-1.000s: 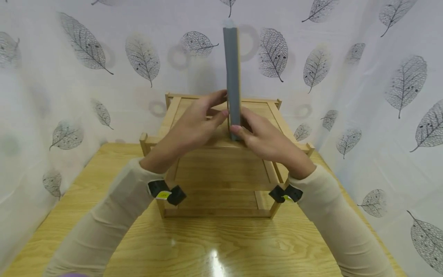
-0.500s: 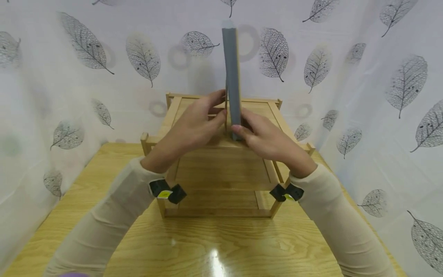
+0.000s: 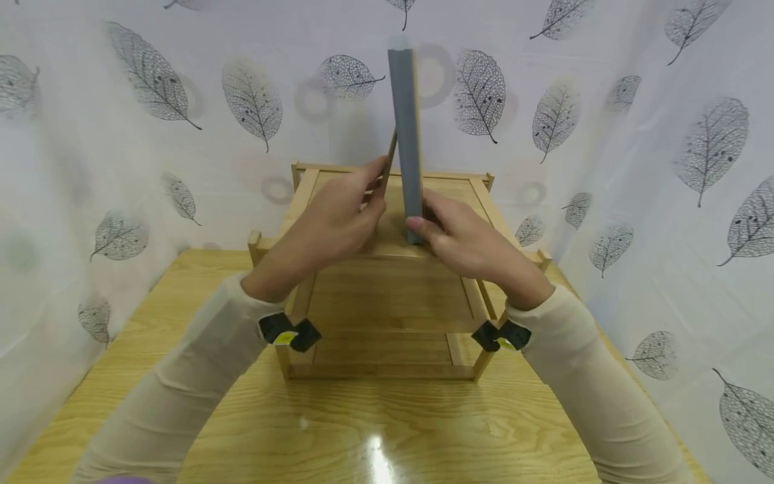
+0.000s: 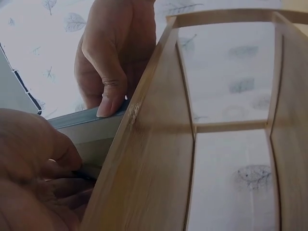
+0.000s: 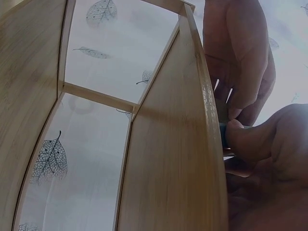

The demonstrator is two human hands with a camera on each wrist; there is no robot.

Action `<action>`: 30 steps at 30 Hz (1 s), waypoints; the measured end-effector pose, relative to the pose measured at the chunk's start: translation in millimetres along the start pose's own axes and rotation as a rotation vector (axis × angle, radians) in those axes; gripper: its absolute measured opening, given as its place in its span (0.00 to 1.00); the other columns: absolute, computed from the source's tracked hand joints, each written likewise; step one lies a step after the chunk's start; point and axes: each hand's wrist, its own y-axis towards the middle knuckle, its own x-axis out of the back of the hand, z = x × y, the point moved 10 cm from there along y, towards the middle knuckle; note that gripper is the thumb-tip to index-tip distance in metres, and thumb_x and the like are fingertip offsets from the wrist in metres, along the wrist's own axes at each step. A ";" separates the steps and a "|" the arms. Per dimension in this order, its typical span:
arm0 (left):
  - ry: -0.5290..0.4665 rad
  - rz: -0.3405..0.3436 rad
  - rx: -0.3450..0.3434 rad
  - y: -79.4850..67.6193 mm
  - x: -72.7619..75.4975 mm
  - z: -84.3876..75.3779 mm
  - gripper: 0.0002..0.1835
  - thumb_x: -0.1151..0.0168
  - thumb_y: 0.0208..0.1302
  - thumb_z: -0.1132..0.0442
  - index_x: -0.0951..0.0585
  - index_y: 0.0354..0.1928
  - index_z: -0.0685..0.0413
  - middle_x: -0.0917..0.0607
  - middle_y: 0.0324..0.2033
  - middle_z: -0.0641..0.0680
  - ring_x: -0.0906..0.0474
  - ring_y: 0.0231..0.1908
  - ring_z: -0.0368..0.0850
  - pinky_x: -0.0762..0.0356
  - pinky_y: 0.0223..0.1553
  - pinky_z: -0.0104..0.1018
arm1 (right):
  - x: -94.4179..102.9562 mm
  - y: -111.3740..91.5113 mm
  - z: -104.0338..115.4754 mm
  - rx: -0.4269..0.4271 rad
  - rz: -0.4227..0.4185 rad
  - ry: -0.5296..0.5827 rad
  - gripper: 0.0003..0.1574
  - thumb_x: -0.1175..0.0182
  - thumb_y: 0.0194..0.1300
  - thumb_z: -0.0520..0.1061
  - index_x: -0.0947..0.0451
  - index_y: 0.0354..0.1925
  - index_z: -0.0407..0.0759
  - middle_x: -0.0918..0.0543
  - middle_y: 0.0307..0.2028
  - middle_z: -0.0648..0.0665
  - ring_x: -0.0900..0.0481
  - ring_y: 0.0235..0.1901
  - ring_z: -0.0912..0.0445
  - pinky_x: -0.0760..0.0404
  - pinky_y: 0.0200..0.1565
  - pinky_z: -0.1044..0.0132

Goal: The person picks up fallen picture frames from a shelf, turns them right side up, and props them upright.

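A slim blue-grey picture frame [image 3: 406, 134], seen edge-on, stands upright and slightly tilted on the top board of a small wooden shelf [image 3: 387, 249]. My right hand [image 3: 465, 235] grips its lower part, thumb on the near edge and fingers on the right face. From the frame's left side a thin brown stand leg [image 3: 390, 158] angles outward. The fingertips of my left hand [image 3: 338, 212] hold that leg. In the left wrist view the right thumb presses the blue edge [image 4: 86, 118], while the left fingers curl beneath it. The frame's broad faces are mostly hidden.
The two-tier shelf stands on a wood-grain table [image 3: 387, 423], its raised corner posts [image 3: 254, 245] flanking my forearms. Behind and on both sides hangs a white curtain [image 3: 199, 154] with a dark leaf print. A lower shelf board [image 3: 387, 296] lies beneath the top one.
The stand leg has swung out to the left from the frame's back, drawn by my left hand. My right hand and the frame have stayed almost in place.
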 end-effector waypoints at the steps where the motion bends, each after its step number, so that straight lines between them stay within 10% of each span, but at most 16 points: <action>1: 0.015 -0.005 -0.011 -0.3 0.9 -0.6 0.28 0.51 0.71 0.72 0.33 0.72 0.62 0.20 0.60 0.64 0.22 0.60 0.56 0.22 0.60 0.44 | 0.0 -0.1 -0.1 0.000 0.001 -0.001 0.05 0.48 0.78 0.39 0.28 0.43 0.37 0.25 0.32 0.42 0.28 0.35 0.50 0.29 0.39 0.56; 11: 0.182 -0.034 -0.120 -4.4 7.9 -7.6 0.19 0.52 0.71 0.73 0.27 0.62 0.65 0.21 0.34 0.58 0.29 0.27 0.49 0.30 0.29 0.40 | 0.4 0.3 -1.7 -0.001 0.006 -0.030 0.05 0.48 0.77 0.39 0.28 0.41 0.38 0.26 0.30 0.43 0.28 0.33 0.51 0.29 0.37 0.56; 21: 0.286 -0.025 -0.144 -7.3 12.6 -3.2 0.13 0.53 0.70 0.73 0.28 0.54 0.63 0.25 0.30 0.58 0.27 0.29 0.52 0.25 0.32 0.44 | -1.6 1.7 -1.4 -0.024 0.030 -0.023 0.04 0.48 0.77 0.39 0.28 0.42 0.38 0.26 0.30 0.43 0.29 0.31 0.51 0.29 0.35 0.57; 30: 0.376 -0.009 -0.178 -8.6 12.6 -3.2 0.26 0.53 0.71 0.73 0.34 0.70 0.62 0.23 0.34 0.60 0.26 0.30 0.54 0.24 0.32 0.45 | -2.3 2.8 -1.7 -0.038 0.039 -0.035 0.04 0.48 0.77 0.39 0.27 0.43 0.38 0.25 0.31 0.43 0.28 0.33 0.51 0.28 0.38 0.56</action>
